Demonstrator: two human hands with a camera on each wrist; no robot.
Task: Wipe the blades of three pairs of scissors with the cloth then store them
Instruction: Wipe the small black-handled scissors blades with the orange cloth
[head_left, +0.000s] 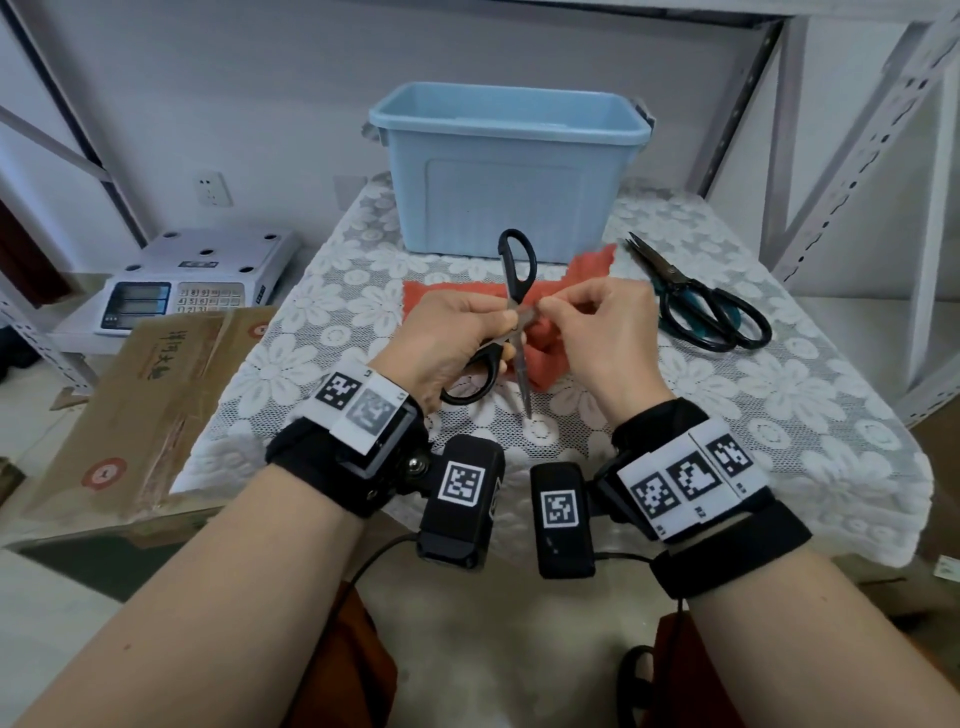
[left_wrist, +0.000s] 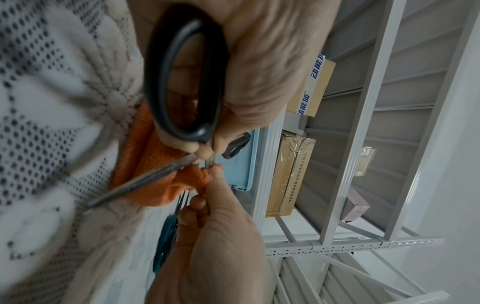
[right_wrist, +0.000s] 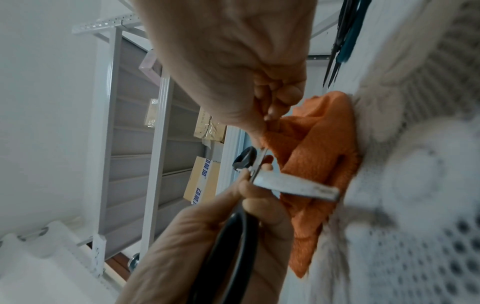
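My left hand (head_left: 467, 327) grips black-handled scissors (head_left: 514, 270) by the lower handle loop (left_wrist: 182, 78), and they are spread wide. One blade (head_left: 524, 384) points down toward me, just above the tablecloth. My right hand (head_left: 566, 312) pinches a fold of the orange cloth (left_wrist: 187, 181) onto the other blade near the pivot. The rest of the cloth (head_left: 545, 291) trails on the table under both hands. In the right wrist view the free blade (right_wrist: 293, 185) crosses in front of the cloth (right_wrist: 319, 154). A second pair of scissors (head_left: 696, 296), teal and black, lies on the table to the right.
A light blue plastic bin (head_left: 511, 171) without a lid stands at the back of the lace-covered table (head_left: 311, 322). Left of the table are a weighing scale (head_left: 197, 280) and a cardboard box (head_left: 156, 395). Metal shelf posts (head_left: 789, 130) rise at the back right.
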